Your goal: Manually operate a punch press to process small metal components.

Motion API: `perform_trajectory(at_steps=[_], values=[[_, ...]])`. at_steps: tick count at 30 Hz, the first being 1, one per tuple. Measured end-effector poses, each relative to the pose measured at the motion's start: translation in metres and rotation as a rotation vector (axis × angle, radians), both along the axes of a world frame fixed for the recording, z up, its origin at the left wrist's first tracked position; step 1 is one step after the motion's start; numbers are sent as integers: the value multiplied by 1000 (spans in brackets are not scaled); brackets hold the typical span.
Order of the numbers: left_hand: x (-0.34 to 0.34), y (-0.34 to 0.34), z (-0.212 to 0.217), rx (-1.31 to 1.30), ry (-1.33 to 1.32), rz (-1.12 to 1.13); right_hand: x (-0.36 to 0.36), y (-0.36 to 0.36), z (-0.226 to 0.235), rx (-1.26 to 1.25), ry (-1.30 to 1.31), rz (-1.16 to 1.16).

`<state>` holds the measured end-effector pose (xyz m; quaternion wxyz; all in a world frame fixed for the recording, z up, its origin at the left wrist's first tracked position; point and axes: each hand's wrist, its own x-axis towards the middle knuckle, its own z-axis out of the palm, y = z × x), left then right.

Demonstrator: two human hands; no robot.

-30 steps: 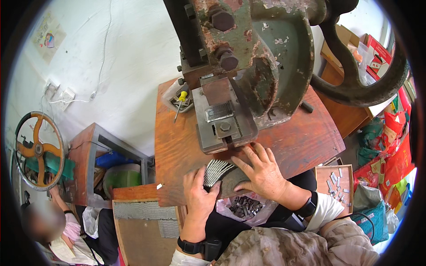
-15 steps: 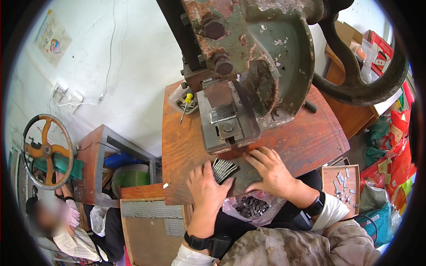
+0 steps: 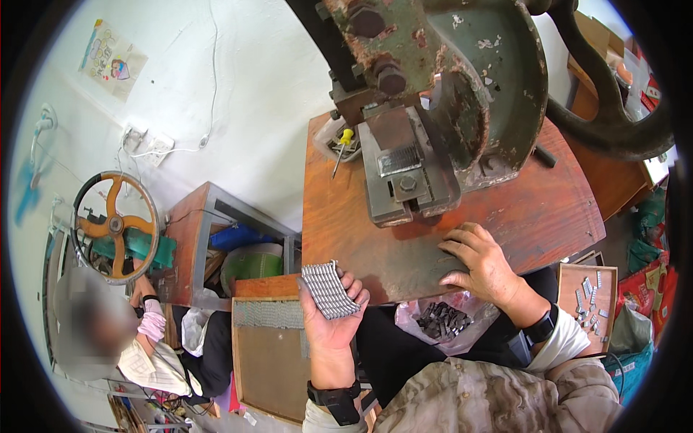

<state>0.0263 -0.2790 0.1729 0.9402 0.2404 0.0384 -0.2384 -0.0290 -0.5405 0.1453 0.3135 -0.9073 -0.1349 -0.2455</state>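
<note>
My left hand (image 3: pixel 333 328), palm turned up, is closed around a block of small ridged grey metal pieces (image 3: pixel 329 291) packed side by side. It is just off the left front edge of the wooden table (image 3: pixel 354 249), above the corner of a shallow tray (image 3: pixel 267 368) lined with rows of similar pieces. My right hand (image 3: pixel 482 265) lies on the table's front edge, fingers spread and slightly bent, with nothing in it. Beyond both hands stands a worn green press (image 3: pixel 505 86), whose steel die (image 3: pixel 401 160) sits over the tabletop.
A clear plastic bag of dark metal pieces (image 3: pixel 446 321) lies in my lap. To the right is a wooden tray (image 3: pixel 570 289) with loose metal pieces. A yellow-handled screwdriver (image 3: pixel 346 138) leans on a container beside the press. At left another person (image 3: pixel 144 346) sits near a handwheel (image 3: pixel 115 225).
My left hand has moved left off the tabletop and turned palm up, carrying the block of metal pieces. My right hand stays at the table's front edge, and the view has shifted.
</note>
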Motion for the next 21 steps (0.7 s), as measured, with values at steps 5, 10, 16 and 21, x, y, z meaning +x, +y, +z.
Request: perform_trajectory(at_steps=[5,10,16,21], values=[[-24,6,-15,19,48,-27,-2,1,-2,-54,0,14],[-49,18,-67,87,100,-215,2,-3,-9,-44,-28,54],[-65,-3,-159,964,55,-436,6,1,-4,-24,-69,88],[-68,15,-170,1803,-693,-87,2,-2,-7,-30,-55,53]])
